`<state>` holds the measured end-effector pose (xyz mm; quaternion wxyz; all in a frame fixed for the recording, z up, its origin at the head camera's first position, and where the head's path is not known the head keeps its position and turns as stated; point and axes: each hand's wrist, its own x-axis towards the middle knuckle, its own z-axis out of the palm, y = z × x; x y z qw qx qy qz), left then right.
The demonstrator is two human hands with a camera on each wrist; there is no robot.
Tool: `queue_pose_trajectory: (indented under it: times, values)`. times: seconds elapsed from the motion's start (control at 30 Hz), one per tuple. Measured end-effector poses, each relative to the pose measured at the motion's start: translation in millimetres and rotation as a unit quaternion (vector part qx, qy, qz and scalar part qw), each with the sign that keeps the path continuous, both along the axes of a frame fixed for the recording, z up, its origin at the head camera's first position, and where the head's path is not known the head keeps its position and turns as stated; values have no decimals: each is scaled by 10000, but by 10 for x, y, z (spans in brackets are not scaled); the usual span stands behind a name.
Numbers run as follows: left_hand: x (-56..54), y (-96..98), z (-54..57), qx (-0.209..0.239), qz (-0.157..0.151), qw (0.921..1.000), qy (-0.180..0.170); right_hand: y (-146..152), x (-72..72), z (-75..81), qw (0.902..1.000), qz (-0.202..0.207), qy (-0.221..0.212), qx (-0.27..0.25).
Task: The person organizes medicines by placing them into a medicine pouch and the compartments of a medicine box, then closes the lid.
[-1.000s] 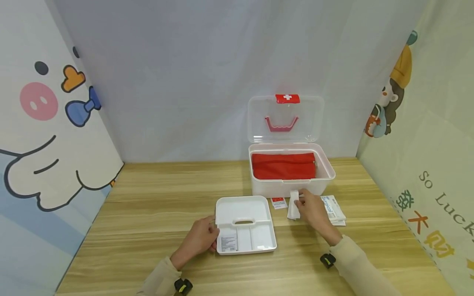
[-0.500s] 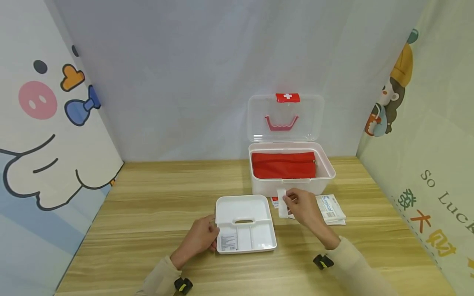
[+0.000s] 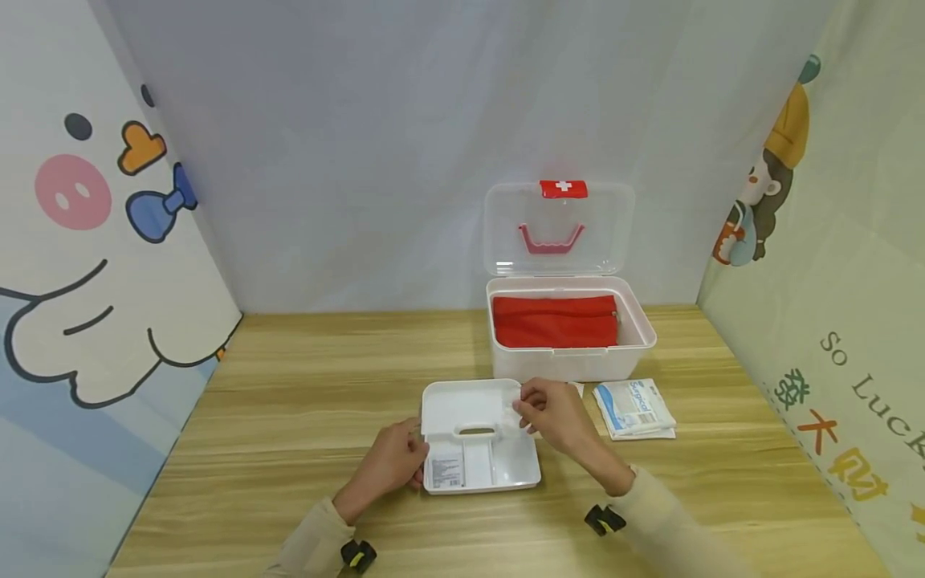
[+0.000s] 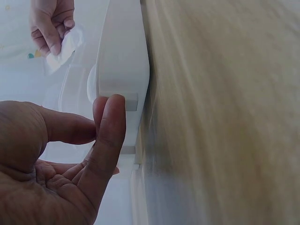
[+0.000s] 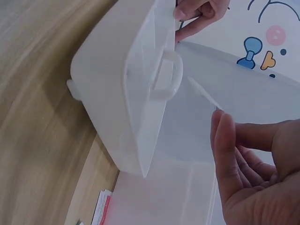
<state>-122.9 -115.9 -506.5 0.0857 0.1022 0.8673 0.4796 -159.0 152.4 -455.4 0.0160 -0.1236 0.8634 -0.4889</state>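
Observation:
My left hand (image 3: 390,457) pinches the left rim of a white divided tray (image 3: 466,401) between thumb and fingers. The tray lies on the wooden table and has a raised handle (image 5: 176,77) in its middle. Over the tray's right side, my right hand (image 3: 560,413) pinches a small, thin white packet in a clear wrapper (image 4: 69,47) between thumb and fingertips. Seen edge-on in the right wrist view, that packet (image 5: 205,93) is above the tray and apart from it. The tray's compartments hold only a printed label (image 3: 446,471) at the front left.
Behind the tray, a white first-aid box (image 3: 564,367) stands with its clear lid (image 3: 556,213) raised and a red zipped pouch (image 3: 555,323) inside. A packet marked "Surgical" (image 3: 636,408) lies in front of it. Fabric walls (image 3: 361,160) enclose the table (image 3: 311,377).
My right hand has lifted the white packet from in front of the box and carried it left, over the tray. My left hand has stayed at the tray's rim.

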Motion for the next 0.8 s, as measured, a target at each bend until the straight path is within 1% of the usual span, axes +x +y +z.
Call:
queue_pose_trajectory:
  times: [0.07, 0.13, 0.37, 0.47, 0.67, 0.73, 0.8]
  values:
    - [-1, -6, -4, -11, -7, 10000, 2, -58, 21, -20, 9998, 110, -157, -57]
    - [-1, -12, -10, -28, -12, 10000, 8, -111, 46, -45, 9995, 182, -264, 5]
    - [-1, -20, -13, 5, -59, 10000, 14, -245, 108, -157, 9978, 400, -326, 414]
    - [1, -17, -9, 44, -54, 10000, -15, -282, 135, -191, 9967, 542, -282, 542]
    - [6, -10, 1, 65, -2, 10000, -34, -339, 174, -264, 9919, 727, 14, 1041]
    - [6, -9, 2, 71, -6, 10000, -38, -351, 185, -292, 9906, 778, 82, 1122]
    - [6, -8, 2, 69, -3, 10000, -53, -363, 196, -314, 9899, 818, 63, 1153]
